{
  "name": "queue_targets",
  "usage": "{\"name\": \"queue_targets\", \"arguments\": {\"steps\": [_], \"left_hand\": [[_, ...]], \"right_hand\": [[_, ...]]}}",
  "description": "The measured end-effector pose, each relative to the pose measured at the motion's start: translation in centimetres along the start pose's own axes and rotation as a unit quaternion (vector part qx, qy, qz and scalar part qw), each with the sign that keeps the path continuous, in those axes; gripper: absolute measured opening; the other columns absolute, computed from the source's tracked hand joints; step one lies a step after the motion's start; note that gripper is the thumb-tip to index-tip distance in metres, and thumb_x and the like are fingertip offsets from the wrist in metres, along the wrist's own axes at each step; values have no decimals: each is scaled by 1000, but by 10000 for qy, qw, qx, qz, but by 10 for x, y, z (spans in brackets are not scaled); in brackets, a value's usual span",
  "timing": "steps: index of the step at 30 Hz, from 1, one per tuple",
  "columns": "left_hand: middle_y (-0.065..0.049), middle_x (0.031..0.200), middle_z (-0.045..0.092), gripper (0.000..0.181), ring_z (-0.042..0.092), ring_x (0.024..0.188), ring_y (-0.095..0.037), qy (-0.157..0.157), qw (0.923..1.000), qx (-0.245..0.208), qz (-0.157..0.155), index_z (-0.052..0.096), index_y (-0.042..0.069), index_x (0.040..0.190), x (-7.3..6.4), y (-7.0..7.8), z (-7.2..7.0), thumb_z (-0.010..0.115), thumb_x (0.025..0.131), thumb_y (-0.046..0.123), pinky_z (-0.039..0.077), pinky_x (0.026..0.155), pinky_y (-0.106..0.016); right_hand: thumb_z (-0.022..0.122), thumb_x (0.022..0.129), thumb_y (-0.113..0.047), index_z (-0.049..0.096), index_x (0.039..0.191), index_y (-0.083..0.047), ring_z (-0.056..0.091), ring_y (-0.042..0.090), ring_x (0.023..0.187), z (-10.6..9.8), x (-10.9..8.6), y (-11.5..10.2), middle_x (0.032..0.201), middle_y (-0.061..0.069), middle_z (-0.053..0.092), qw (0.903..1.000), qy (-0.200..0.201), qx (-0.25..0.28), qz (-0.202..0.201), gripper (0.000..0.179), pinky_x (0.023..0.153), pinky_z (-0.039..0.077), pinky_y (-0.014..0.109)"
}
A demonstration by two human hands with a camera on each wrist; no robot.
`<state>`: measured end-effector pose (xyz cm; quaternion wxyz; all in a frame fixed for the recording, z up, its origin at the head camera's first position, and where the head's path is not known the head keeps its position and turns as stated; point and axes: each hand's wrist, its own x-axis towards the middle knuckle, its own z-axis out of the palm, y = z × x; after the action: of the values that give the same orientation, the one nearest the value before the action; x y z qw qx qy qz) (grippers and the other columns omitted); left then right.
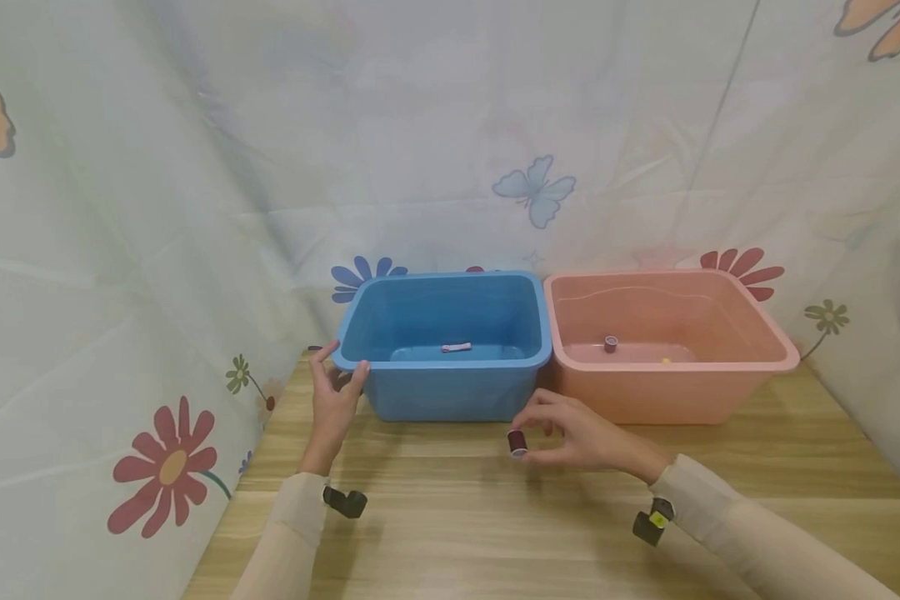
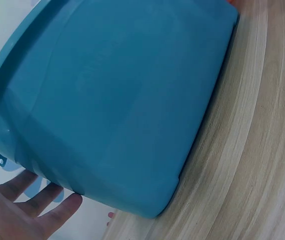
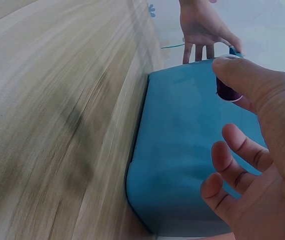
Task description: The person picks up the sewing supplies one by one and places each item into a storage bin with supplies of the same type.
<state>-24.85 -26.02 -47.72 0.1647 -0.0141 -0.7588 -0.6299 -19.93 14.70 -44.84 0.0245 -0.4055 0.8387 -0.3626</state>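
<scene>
Between its thumb and index finger my right hand (image 1: 570,432) pinches a small spool of dark maroon thread (image 1: 518,443) by its white ends. The spool is above the table, in front of the gap between the two tubs; in the right wrist view the other fingers are loosely bent. At the front left corner of the blue tub (image 1: 450,392), my left hand (image 1: 333,412) holds the rim, thumb over the front edge and index finger along the side. Its other fingers (image 2: 42,200) lie against the tub's end wall in the left wrist view.
Right beside the blue tub stands a pink tub (image 1: 645,396), with a small dark spool (image 1: 611,343) and a yellow bit (image 1: 667,361) inside. A small pale strip (image 1: 456,347) lies in the blue tub. Behind the wooden table (image 1: 450,517) hangs a patterned curtain (image 1: 420,167).
</scene>
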Motion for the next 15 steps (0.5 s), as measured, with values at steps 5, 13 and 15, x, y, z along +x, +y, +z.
{"name": "queue_targets", "arguments": {"steps": [5,13,15], "left_hand": [[-20,150,46,72,54,128,-34,-15,10000,-26,1,26,29,154,0,1,0,69,98,42,46,101,-60],[-18,149,46,72,54,128,-32,-67,10000,-30,9,25,29,155,0,4,-1,68,99,41,50,99,-49],[-18,149,47,73,54,128,-31,-74,10000,-27,22,25,29,155,1,3,-1,68,98,41,50,98,-47]], "right_hand": [[80,88,-49,74,121,-23,56,16,93,-3,1,-2,106,-1,61,10000,20,-46,-14,43,76,52,31],[82,87,-44,74,122,-22,56,15,92,-7,2,-4,107,-4,61,9996,139,-151,-183,42,76,53,31],[84,87,-37,74,122,-21,56,16,92,-8,2,-4,107,-4,61,9996,142,-131,-185,40,76,53,32]]}}
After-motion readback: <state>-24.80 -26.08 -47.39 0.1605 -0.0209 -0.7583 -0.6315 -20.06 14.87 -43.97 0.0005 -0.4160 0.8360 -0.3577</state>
